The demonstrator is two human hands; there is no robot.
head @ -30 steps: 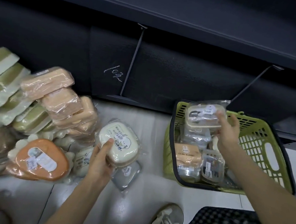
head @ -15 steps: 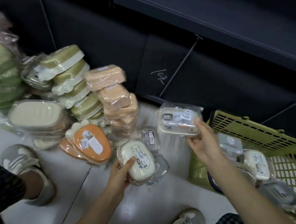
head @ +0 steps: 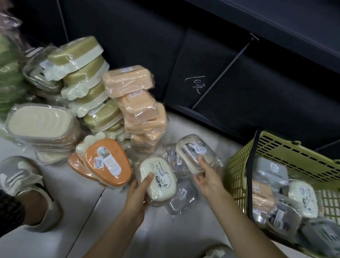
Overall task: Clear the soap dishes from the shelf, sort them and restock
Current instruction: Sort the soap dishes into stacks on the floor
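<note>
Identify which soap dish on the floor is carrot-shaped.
The bright orange soap dish with pale leaf-like lobes at one end, lying left of the left hand; the others are rounded rectangles or ovals.

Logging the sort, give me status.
Left hand holds cream soap dish. Right hand holds clear-lidded dish above floor pile. Basket beside, nothing blocking.

Pale glossy floor [head: 154, 237] meets dark, dim shelving base [head: 253, 78], possibly metal.
</note>
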